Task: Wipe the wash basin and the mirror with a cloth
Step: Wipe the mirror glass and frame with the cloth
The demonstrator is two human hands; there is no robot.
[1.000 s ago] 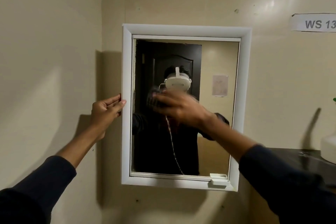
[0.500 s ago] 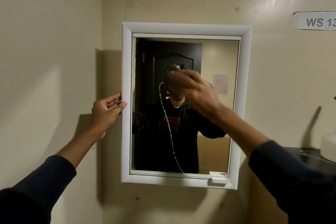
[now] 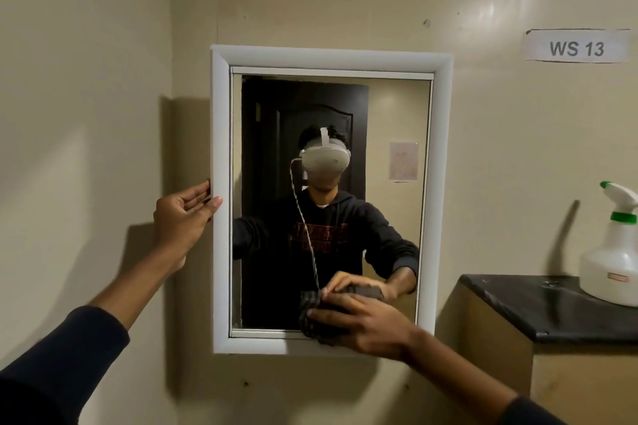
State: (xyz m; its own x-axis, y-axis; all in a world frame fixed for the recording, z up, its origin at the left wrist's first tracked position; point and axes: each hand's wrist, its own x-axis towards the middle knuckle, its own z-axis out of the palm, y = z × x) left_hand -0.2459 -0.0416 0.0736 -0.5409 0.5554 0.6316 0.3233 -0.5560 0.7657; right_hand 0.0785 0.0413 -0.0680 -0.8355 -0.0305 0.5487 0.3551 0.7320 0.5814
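Our right hand (image 3: 366, 326), clamped on the dark cloth (image 3: 319, 316), has swept from mid-glass down to the mirror (image 3: 331, 203)'s bottom edge; our left hand (image 3: 183, 217), fingers loosely spread, braces the frame. Mirror nearly covered.

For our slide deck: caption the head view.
Left hand steadies the mirror while right hand presses a cloth low on it.

Single head-worn wide-angle view, facing straight at a wall-hung mirror (image 3: 331, 200) from close range, level rather than downward, both forearms reaching in from the bottom corners, a counter (image 3: 552, 307) at the right edge, no second view.
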